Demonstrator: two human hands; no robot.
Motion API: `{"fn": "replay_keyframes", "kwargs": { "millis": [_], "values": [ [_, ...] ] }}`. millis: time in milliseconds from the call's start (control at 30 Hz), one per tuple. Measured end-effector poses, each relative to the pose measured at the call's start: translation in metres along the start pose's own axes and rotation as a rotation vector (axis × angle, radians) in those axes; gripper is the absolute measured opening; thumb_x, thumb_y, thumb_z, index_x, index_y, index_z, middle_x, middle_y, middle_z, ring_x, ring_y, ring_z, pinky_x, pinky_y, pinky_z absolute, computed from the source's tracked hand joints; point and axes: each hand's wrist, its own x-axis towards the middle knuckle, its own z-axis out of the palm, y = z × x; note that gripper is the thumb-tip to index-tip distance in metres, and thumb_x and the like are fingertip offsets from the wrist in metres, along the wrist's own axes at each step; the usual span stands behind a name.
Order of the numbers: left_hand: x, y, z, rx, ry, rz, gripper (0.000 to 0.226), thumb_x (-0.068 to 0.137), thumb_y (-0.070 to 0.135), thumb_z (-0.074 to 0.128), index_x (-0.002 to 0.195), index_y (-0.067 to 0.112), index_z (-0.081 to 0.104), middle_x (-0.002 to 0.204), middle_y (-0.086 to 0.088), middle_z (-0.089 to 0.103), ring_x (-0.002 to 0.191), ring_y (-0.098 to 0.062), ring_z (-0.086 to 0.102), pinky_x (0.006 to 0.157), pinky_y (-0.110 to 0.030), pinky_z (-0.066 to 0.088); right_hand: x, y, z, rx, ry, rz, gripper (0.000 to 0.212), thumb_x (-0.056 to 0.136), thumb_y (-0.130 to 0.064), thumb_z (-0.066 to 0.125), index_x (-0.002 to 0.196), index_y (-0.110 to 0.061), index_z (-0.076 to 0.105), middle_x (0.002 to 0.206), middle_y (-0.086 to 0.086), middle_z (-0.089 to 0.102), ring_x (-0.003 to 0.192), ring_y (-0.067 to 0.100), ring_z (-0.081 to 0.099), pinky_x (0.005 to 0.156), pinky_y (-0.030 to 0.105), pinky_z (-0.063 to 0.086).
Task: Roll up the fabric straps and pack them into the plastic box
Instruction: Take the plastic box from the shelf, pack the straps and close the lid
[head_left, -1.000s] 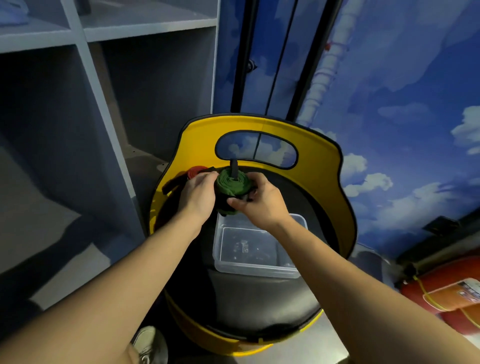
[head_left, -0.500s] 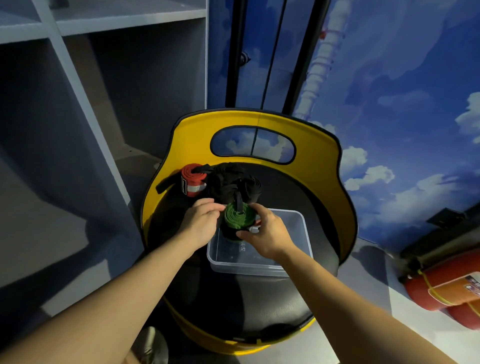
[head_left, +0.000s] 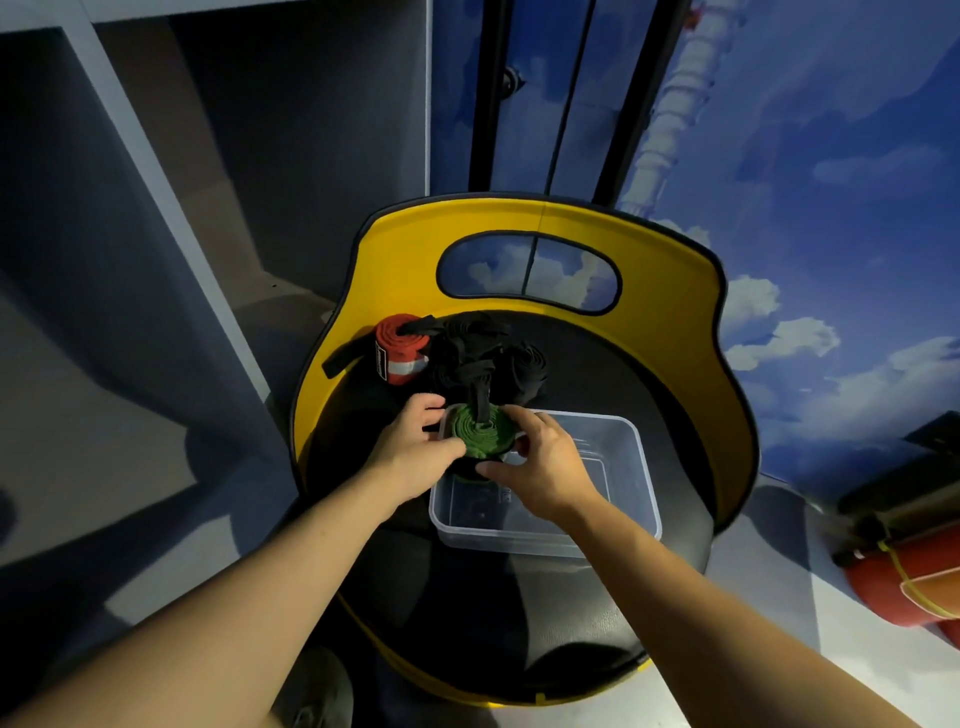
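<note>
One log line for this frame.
both hands: left hand, right hand | holding green strap roll | at plastic box corner | unreleased

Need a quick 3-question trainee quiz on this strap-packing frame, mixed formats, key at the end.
1. True or false: the green rolled strap lies flat on the bottom of the plastic box.
2. Which hands hold the green roll? A) left only B) right only C) both
3. Fill in: the red rolled strap sits on the seat, to the ___ of the black straps.

Key: 1 false, it is held at the box's far-left corner. 2 C, left hand and right hand. 3 left.
</note>
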Motion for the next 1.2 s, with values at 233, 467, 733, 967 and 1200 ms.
{"fn": "replay_keyframes", "kwargs": {
  "millis": [233, 467, 733, 967, 1200],
  "values": [
    [-0.001, -0.004, -0.004, 0.045, -0.042, 0.041, 0.088, 0.077, 0.018, 0.088, 0.152, 0.021, 0.043, 0.152, 0.001, 0.048, 0.131, -0.017, 0.051, 0.106, -0.033, 0.044, -0.001, 0.002, -0.001, -0.053, 0.05, -0.057, 0.072, 0.069, -0.04, 0.09, 0.13, -0.019, 0.058, 0.117, 0.0, 0.066, 0.106, 0.017, 0.061, 0.092, 0.038, 0.054],
    [0.001, -0.005, 0.003, 0.017, 0.034, 0.07, 0.076, 0.08, 0.025, 0.086, 0.147, 0.025, 0.05, 0.148, 0.004, 0.051, 0.114, -0.008, 0.05, 0.097, -0.03, 0.045, 0.003, 0.01, -0.009, -0.418, 0.133, -0.189, 0.079, 0.069, -0.078, 0.056, 0.131, -0.029, 0.064, 0.14, 0.006, 0.054, 0.137, 0.031, 0.042, 0.111, 0.049, 0.035],
    [0.005, -0.009, 0.003, 0.0, 0.026, 0.064, 0.077, 0.079, 0.024, 0.087, 0.146, 0.027, 0.05, 0.148, 0.005, 0.052, 0.116, -0.008, 0.051, 0.098, -0.03, 0.045, 0.004, 0.018, -0.012, -0.385, 0.047, -0.302, 0.056, 0.081, -0.052, 0.071, 0.131, -0.031, 0.059, 0.138, 0.001, 0.059, 0.129, 0.028, 0.051, 0.109, 0.047, 0.032],
    [0.006, -0.008, 0.003, 0.014, 0.028, 0.077, 0.077, 0.078, 0.025, 0.087, 0.146, 0.026, 0.049, 0.148, 0.005, 0.051, 0.115, -0.007, 0.051, 0.094, -0.028, 0.044, 0.004, 0.022, -0.01, -0.406, 0.038, -0.29, 0.054, 0.081, -0.053, 0.068, 0.128, -0.028, 0.061, 0.139, 0.006, 0.058, 0.13, 0.031, 0.051, 0.11, 0.053, 0.034],
    [0.016, 0.002, -0.018, 0.07, 0.2, 0.061, 0.046, 0.091, 0.04, 0.072, 0.134, 0.025, 0.06, 0.132, 0.007, 0.062, 0.115, -0.011, 0.059, 0.096, -0.032, 0.047, 0.003, 0.021, -0.008, -0.4, 0.058, -0.287, 0.054, 0.082, -0.055, 0.067, 0.129, -0.03, 0.061, 0.141, 0.005, 0.057, 0.131, 0.03, 0.05, 0.111, 0.051, 0.034]
  ]
}}
